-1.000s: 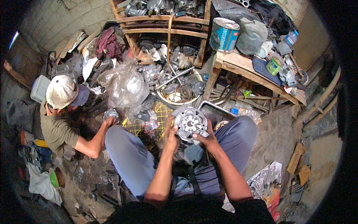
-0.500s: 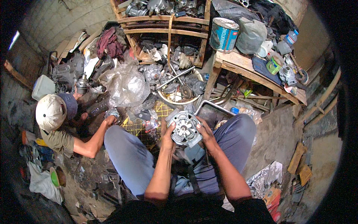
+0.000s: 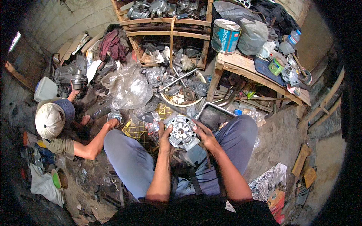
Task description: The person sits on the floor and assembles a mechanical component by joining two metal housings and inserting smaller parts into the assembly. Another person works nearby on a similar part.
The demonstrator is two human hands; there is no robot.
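Note:
Between my knees I hold a round silver alternator housing, its open face turned up, with a star-shaped rotor and a centre shaft showing inside. My left hand grips the left rim, thumb on top. On the right rim, my right hand is closed with its thumb near the upper edge; the undersides of both hands' fingers are hidden. A dark grey flap lies just below the housing, over my lap.
A crouching co-worker in a pale cap at left lifts a cylindrical metal part. Ahead are a yellow grid crate, a black tray and a round basin of parts. A wooden bench bears a paint tin.
The housing in my hands has shifted slightly left and turned a little. My right thumb has moved inward on its face. The co-worker's raised metal part has moved slightly up and left.

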